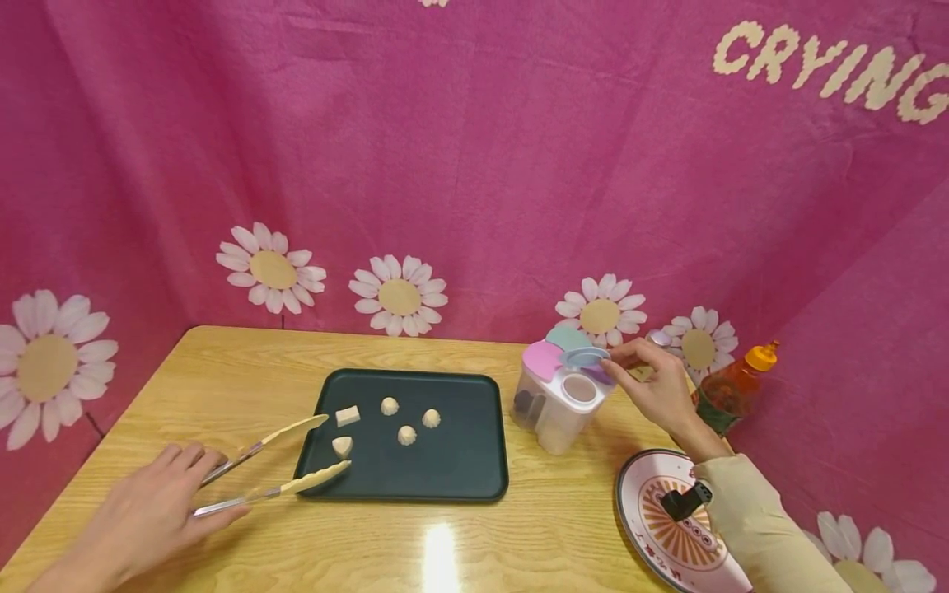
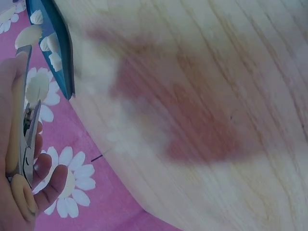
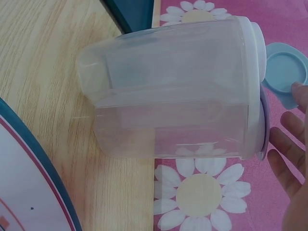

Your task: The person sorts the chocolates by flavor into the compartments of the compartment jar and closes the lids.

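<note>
My left hand grips a pair of tongs with cream-coloured tips, spread wide over the left edge of a dark green tray. Several small cream-coloured pieces lie on the tray, some swirled, one block-shaped. One pale piece sits between the tong tips. At the right, my right hand pinches the edge of a raised light blue lid. That lid belongs to a clear divided container, whose round opening is uncovered. Pink and green lids cover other compartments.
A patterned round plate lies under my right forearm at the table's right. Behind that wrist stands a sauce bottle with a yellow cap. A pink flowered cloth hangs along the back and sides of the wooden table.
</note>
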`<state>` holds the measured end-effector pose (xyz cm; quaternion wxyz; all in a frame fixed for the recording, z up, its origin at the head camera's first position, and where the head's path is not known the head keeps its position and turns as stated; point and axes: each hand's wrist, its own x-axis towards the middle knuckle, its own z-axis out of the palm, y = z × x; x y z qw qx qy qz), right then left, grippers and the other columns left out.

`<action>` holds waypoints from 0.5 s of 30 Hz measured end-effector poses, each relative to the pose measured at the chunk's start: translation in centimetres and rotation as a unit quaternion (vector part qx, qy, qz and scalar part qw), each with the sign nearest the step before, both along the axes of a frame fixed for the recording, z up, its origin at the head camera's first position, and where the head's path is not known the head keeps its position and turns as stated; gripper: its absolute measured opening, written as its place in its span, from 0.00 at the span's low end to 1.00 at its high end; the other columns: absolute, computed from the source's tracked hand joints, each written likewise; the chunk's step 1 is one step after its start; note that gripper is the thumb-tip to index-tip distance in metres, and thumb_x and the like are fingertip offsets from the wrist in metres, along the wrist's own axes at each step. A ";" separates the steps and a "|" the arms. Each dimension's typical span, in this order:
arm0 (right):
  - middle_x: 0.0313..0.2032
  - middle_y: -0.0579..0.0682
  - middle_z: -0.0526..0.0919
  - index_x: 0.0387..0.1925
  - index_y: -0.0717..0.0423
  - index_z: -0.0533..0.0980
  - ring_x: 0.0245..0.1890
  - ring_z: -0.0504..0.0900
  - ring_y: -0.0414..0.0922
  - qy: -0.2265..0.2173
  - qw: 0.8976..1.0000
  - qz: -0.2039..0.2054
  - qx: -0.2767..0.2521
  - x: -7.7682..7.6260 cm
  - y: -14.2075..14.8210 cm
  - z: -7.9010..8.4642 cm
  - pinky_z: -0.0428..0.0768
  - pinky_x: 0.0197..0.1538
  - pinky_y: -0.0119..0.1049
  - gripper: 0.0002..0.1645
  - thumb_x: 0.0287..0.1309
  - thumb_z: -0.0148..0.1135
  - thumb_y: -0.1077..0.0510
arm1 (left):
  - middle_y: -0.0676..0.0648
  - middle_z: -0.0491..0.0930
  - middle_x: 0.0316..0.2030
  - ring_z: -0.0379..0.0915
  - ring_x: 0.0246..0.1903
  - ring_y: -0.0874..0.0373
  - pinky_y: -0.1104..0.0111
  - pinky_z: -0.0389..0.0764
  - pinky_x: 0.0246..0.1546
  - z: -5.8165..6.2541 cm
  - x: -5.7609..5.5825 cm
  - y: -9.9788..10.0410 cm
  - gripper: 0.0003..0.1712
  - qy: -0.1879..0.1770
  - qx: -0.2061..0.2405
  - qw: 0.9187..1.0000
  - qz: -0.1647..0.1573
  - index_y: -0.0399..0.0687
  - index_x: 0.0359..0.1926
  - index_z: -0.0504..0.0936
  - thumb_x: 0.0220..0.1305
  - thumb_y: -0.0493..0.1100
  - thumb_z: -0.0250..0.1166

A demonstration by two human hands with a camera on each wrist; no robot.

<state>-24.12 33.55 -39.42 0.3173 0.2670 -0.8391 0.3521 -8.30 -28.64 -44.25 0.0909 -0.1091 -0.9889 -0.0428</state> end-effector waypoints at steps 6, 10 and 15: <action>0.32 0.51 0.90 0.37 0.55 0.87 0.33 0.82 0.22 0.002 1.000 0.002 0.001 0.0 0.0 -0.1 0.82 0.41 0.21 0.15 0.49 0.79 0.72 | 0.52 0.80 0.38 0.72 0.36 0.57 0.58 0.82 0.31 -0.4 -0.3 0.5 0.37 -0.030 -0.004 1.000 0.005 0.53 0.46 0.84 0.51 0.76 0.74; 0.32 0.51 0.90 0.36 0.54 0.87 0.32 0.82 0.23 0.005 1.000 0.007 0.000 0.1 0.0 -0.1 0.82 0.41 0.21 0.15 0.48 0.79 0.73 | 0.53 0.80 0.37 0.70 0.35 0.58 0.59 0.81 0.31 -0.5 -0.4 0.7 0.35 -0.032 -0.006 0.999 0.000 0.53 0.46 0.85 0.53 0.75 0.74; 0.32 0.51 0.90 0.36 0.55 0.87 0.32 0.82 0.23 0.005 1.000 0.007 0.000 0.1 0.0 0.0 0.82 0.41 0.21 0.15 0.48 0.79 0.73 | 0.52 0.80 0.38 0.72 0.36 0.57 0.57 0.83 0.33 -0.5 -0.7 0.9 0.34 -0.042 -0.004 0.999 -0.001 0.52 0.45 0.86 0.54 0.74 0.73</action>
